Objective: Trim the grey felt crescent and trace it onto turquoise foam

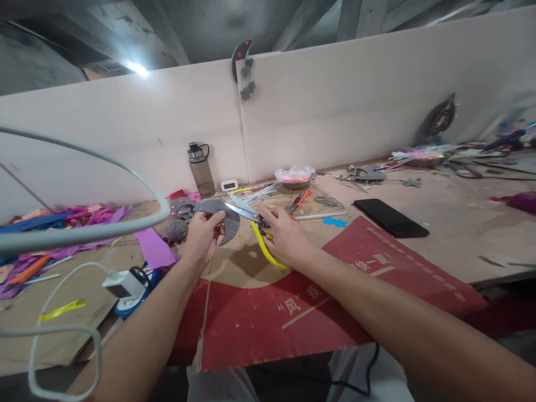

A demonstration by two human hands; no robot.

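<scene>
We judge that the grey felt crescent, pinched in our left hand over the worktable, already has its curved outline, but our right hand grips the yellow-handled scissors with blades spread at the felt's edge, so some cutting seems left.

The scissors have shiny, smooth metal blades and a yellow plastic-looking handle. Left of the scissors, the grey crescent looks like matt felt. In front of them lies smooth red cardboard; beyond them, a translucent plastic-looking bottle; right of them, a smooth black phone.
</scene>
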